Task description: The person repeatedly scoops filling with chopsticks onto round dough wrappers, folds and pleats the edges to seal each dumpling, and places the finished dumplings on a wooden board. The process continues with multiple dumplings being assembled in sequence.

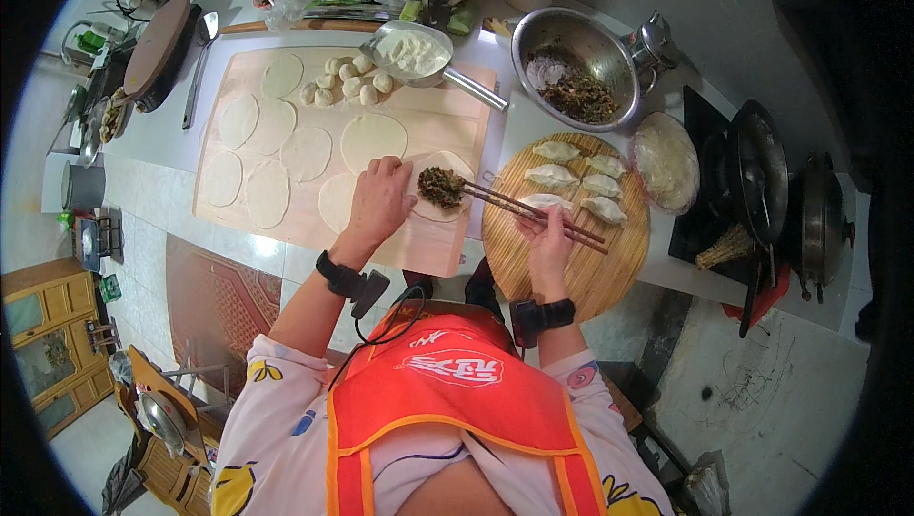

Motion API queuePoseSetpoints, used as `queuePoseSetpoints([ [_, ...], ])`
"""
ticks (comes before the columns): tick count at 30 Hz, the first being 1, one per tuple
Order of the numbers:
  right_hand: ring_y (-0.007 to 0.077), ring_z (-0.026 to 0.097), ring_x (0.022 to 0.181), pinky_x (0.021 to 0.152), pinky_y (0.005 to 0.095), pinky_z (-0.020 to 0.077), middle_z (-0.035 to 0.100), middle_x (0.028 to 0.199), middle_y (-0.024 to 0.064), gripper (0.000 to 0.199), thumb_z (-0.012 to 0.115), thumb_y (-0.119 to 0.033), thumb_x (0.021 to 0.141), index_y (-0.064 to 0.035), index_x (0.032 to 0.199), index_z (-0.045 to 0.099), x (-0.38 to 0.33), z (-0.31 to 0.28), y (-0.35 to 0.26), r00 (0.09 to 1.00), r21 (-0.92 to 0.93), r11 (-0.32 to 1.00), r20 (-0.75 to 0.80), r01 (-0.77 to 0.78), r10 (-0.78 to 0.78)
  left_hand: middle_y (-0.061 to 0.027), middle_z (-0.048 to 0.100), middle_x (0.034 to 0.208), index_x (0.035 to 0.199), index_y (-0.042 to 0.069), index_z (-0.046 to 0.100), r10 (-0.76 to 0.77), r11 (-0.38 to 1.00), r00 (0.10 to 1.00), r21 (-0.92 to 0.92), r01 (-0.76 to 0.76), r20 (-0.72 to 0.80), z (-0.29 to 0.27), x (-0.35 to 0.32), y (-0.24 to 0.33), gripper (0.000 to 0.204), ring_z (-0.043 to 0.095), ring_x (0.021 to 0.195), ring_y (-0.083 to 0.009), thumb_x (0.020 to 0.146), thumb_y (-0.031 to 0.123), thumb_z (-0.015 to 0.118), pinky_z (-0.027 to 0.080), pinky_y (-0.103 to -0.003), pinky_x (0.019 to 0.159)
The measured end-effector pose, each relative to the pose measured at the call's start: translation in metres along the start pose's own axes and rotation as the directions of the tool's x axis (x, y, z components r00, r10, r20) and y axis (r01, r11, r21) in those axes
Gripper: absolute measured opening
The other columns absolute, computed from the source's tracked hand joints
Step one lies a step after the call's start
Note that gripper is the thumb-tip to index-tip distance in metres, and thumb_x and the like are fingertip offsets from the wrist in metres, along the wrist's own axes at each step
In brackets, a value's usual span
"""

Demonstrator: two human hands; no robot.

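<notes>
A pair of brown chopsticks (pixel 500 200) is gripped in my right hand (pixel 546 249). Their tips touch a mound of dark green chopped filling (pixel 440 188) lying on a round dough wrapper (pixel 455 163). My left hand (pixel 383 194) rests on the wooden board (pixel 395 254) beside that wrapper, fingers loosely bent, thumb at its left edge. More flat wrappers (pixel 307 154) are spread over the board's left and middle. Below my right hand is a round woven mat (pixel 514 273) carrying several folded dumplings (pixel 550 175); one dumpling is partly covered by the hand.
Small dough balls (pixel 352 78) and a metal scoop of flour (pixel 412 51) are at the board's far edge. A steel bowl (pixel 624 69) with filling stands far right, near a plastic-wrapped bundle (pixel 665 164). Beyond it are a stove and dark pan (pixel 759 168). A ladle (pixel 195 78) lies left.
</notes>
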State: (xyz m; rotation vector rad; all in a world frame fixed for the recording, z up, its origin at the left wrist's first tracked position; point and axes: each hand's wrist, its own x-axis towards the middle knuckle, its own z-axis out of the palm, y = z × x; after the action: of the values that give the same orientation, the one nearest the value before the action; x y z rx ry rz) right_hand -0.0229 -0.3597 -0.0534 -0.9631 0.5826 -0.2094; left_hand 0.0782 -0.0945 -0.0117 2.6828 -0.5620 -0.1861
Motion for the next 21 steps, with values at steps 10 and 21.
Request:
queuePoseSetpoints([
  [10,0.0279,0.07,0.083,0.077,0.0407,0.058,0.065,0.093,0.0129,0.028,0.049,-0.034,0.103,-0.0072,0.101,0.051,-0.021,-0.006,-0.003,0.999,-0.096,0.995,-0.002,0.034,-0.035,-0.0145,0.059,0.111,0.109,0.003,0.061,0.03,0.992,0.981,-0.112,-0.052,-0.19,0.014,-0.016,-0.006,0.035,0.056,0.104,-0.0336,0.076,0.01,0.073,0.048,-0.043,0.088],
  [21,0.0267,0.07,0.084,0.078,0.0413,0.0581,0.065,0.096,0.0116,0.027,0.05,-0.032,0.103,-0.0057,0.099,0.054,-0.028,-0.003,-0.007,0.999,-0.107,0.994,-0.03,0.03,-0.033,-0.01,0.063,0.101,0.094,0.007,0.065,0.184,0.976,0.974,-0.093,-0.197,-0.134,0.016,-0.035,-0.01,0.019,0.059,0.097,-0.0312,0.076,0.008,0.071,0.05,-0.041,0.082],
])
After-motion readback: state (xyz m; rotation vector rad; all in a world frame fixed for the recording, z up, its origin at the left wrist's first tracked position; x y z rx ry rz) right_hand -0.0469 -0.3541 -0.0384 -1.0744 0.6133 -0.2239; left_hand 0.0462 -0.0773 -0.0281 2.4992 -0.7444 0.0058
